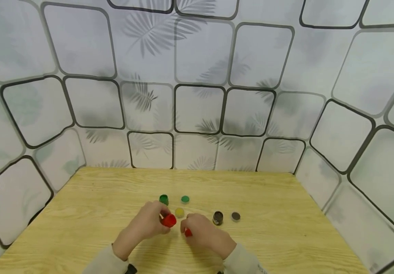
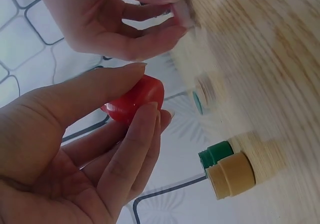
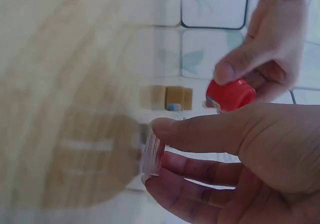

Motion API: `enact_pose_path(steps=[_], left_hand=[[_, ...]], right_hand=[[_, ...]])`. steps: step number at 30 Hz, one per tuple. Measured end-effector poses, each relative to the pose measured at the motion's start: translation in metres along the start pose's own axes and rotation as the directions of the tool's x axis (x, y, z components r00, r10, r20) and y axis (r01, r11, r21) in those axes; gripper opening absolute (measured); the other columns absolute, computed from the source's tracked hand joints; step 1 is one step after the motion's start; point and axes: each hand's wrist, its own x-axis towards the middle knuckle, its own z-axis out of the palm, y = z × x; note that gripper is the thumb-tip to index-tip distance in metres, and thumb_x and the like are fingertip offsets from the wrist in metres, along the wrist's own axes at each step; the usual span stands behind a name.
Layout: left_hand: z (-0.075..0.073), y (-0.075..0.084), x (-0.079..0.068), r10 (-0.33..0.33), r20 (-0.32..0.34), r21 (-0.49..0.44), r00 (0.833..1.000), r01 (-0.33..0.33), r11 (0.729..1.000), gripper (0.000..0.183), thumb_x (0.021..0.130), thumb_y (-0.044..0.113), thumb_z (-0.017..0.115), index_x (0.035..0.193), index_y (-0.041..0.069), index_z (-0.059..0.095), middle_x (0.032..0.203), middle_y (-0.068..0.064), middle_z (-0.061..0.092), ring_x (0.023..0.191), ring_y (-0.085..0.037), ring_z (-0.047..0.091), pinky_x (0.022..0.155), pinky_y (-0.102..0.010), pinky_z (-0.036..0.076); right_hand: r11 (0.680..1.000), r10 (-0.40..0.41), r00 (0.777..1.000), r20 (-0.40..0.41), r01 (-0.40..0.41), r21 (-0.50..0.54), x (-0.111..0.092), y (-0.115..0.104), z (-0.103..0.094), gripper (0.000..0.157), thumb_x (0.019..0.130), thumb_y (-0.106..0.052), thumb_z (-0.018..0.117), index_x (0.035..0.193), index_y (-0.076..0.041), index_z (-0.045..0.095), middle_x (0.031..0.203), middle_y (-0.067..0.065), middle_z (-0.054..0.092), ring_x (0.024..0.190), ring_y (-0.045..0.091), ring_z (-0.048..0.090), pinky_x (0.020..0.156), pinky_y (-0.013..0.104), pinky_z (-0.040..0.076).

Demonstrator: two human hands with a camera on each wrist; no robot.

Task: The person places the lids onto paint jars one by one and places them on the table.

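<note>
My left hand (image 1: 150, 219) holds a small red paint pot (image 1: 169, 220) between thumb and fingers, clear of the table and tilted with its mouth toward the right hand. In the left wrist view the red pot (image 2: 137, 100) sits at the fingertips. Just to the right, my right hand (image 1: 201, 230) pinches a round lid (image 3: 154, 154) on edge by its rim, low over the wood. That lid has a clear side wall and shows red on one face. Pot and lid are apart.
Behind the left hand stand an open green pot (image 1: 163, 199) and a yellow-brown pot (image 2: 232, 175). A green lid (image 1: 185, 199) and a yellow disc (image 1: 179, 212) lie nearby. To the right are a black pot (image 1: 218, 218) and its dark lid (image 1: 236, 217) on the wooden table (image 1: 279, 243).
</note>
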Motion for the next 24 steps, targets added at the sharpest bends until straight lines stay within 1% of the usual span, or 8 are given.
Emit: enact_pose_path(steps=[2,7,11,14,19,24], left_hand=[[0.001,0.001,0.000,0.013,0.000,-0.006,1.000,-0.013,1.000,0.025,0.070,-0.001,0.091,0.090,0.004,0.077,0.086,-0.004,0.075,0.077,-0.014,0.063,0.065,-0.028,0.054],[0.003,0.005,0.001,0.043,0.013,-0.026,0.999,-0.043,0.999,0.025,0.073,0.000,0.090,0.094,0.003,0.076,0.088,-0.006,0.075,0.080,-0.016,0.066,0.067,-0.032,0.058],[0.003,0.006,0.001,0.039,0.019,-0.034,0.999,-0.038,0.999,0.025,0.074,0.002,0.090,0.096,0.002,0.076,0.090,-0.007,0.075,0.081,-0.016,0.067,0.067,-0.032,0.059],[0.002,0.007,0.001,0.040,0.010,-0.035,0.999,-0.039,0.999,0.025,0.075,0.002,0.089,0.096,0.001,0.075,0.089,-0.007,0.075,0.080,-0.016,0.066,0.065,-0.031,0.058],[0.003,0.011,0.001,0.053,-0.007,-0.035,0.999,-0.053,0.998,0.024,0.077,0.003,0.088,0.096,0.001,0.074,0.088,-0.007,0.074,0.077,-0.015,0.066,0.063,-0.029,0.057],[0.005,0.012,-0.002,0.054,-0.004,-0.051,0.999,-0.055,0.997,0.024,0.077,0.003,0.088,0.095,0.001,0.073,0.088,-0.007,0.074,0.076,-0.015,0.066,0.063,-0.028,0.057]], right_hand=[[1.000,0.006,1.000,0.001,-0.006,0.030,-0.004,0.005,-0.006,0.013,0.087,-0.006,0.080,0.098,-0.011,0.077,0.091,-0.002,0.069,0.076,0.003,0.055,0.070,0.017,0.048],[0.996,0.010,0.999,-0.036,-0.006,0.093,-0.015,0.015,-0.025,0.014,0.088,-0.007,0.080,0.102,-0.007,0.076,0.093,0.003,0.069,0.080,0.009,0.059,0.071,0.020,0.050],[0.989,0.005,0.997,-0.072,0.006,0.146,-0.021,0.017,-0.042,0.013,0.090,-0.006,0.078,0.102,-0.004,0.075,0.095,0.006,0.070,0.084,0.016,0.064,0.073,0.023,0.053],[0.982,-0.009,0.997,-0.080,0.024,0.189,-0.023,0.015,-0.050,0.013,0.091,-0.006,0.077,0.104,-0.003,0.075,0.097,0.006,0.071,0.088,0.018,0.067,0.073,0.022,0.056],[0.973,-0.034,0.996,-0.079,0.051,0.226,-0.023,0.011,-0.053,0.013,0.091,-0.005,0.076,0.105,-0.004,0.075,0.098,0.007,0.071,0.090,0.018,0.069,0.072,0.017,0.055],[0.966,-0.058,0.991,-0.117,0.085,0.243,-0.023,0.010,-0.052,0.012,0.091,-0.002,0.076,0.102,-0.005,0.074,0.098,0.008,0.070,0.092,0.020,0.069,0.074,0.020,0.059]])
